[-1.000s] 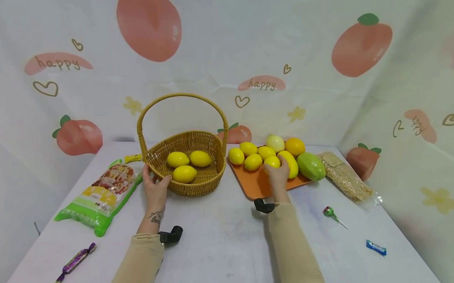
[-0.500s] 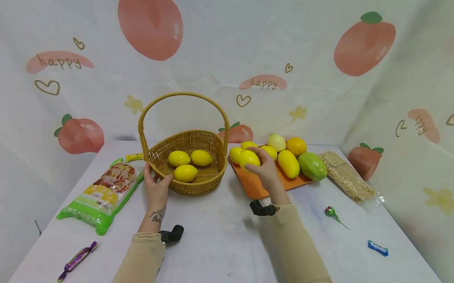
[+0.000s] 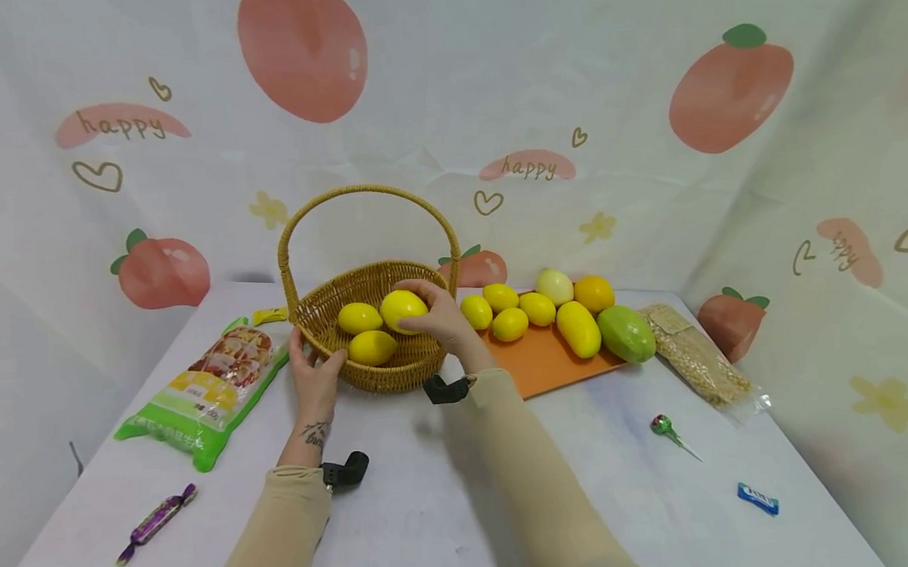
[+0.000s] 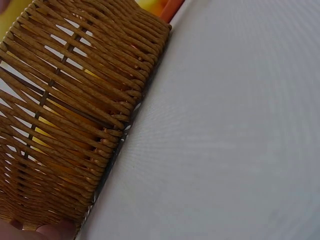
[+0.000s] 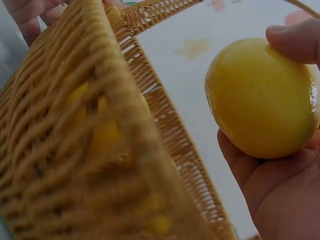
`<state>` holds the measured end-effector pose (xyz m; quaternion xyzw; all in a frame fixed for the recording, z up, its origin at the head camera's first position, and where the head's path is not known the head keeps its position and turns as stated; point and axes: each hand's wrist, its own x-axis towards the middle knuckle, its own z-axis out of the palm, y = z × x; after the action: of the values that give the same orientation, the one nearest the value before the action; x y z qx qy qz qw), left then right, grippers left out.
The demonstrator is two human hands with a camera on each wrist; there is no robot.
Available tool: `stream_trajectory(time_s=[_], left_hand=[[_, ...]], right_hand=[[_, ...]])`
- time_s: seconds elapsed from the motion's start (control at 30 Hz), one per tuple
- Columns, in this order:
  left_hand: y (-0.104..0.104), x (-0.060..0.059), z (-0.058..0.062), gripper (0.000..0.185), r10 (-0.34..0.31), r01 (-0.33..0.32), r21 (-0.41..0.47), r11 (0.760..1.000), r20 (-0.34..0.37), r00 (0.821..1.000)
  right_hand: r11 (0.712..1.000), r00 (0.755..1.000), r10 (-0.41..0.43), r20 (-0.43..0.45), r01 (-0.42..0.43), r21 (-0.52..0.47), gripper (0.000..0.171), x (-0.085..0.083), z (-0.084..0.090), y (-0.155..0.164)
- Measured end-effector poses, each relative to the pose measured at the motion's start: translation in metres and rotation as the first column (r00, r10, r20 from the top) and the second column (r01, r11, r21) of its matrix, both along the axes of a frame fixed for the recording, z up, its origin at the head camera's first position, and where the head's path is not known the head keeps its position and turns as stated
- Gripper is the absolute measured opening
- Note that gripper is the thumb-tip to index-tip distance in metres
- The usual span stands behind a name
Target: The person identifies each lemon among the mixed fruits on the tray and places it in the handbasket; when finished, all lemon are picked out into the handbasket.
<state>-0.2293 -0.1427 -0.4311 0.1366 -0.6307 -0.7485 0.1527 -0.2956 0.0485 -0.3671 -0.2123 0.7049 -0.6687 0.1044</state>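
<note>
In the head view my right hand (image 3: 444, 321) holds a yellow lemon (image 3: 404, 311) above the right side of the wicker basket (image 3: 385, 378). The right wrist view shows the lemon (image 5: 262, 97) between thumb and fingers, beside the basket's rim. Two lemons (image 3: 372, 348) are visible inside the basket; the held one and my hand cover the spot behind. My left hand (image 3: 315, 380) grips the basket's front left edge, thumb on the rim and fingers against the outer side. Only its fingertips (image 4: 55, 231) appear in the left wrist view, against the weave.
Right of the basket, an orange tray (image 3: 535, 368) carries several lemons (image 3: 510, 324), a long yellow fruit (image 3: 578, 329), a green fruit (image 3: 626, 333), an orange (image 3: 594, 293) and a pale round one (image 3: 554, 287). A green food bag (image 3: 210, 392), grain bag (image 3: 693, 354), lollipop (image 3: 663, 426) and candies (image 3: 158, 521) lie around.
My right hand has picked the lemon off the tray's front and carried it left, over the basket. My left hand stays on the basket's edge.
</note>
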Motion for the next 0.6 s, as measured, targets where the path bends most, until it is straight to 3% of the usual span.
stream_trajectory(time_s=[0.3,0.6], left_hand=[[-0.001,0.000,-0.001,0.086,-0.010,0.010,-0.011,1.000,0.004,1.000],[0.000,-0.001,-0.001,0.085,0.008,-0.008,-0.015,1.000,-0.012,1.000]], right_hand=[[0.998,0.998,0.062,0.009,-0.062,0.033,0.059,-0.004,-0.001,-0.012],[0.996,0.998,0.024,-0.056,-0.029,-0.084,0.057,0.016,0.009,0.022]])
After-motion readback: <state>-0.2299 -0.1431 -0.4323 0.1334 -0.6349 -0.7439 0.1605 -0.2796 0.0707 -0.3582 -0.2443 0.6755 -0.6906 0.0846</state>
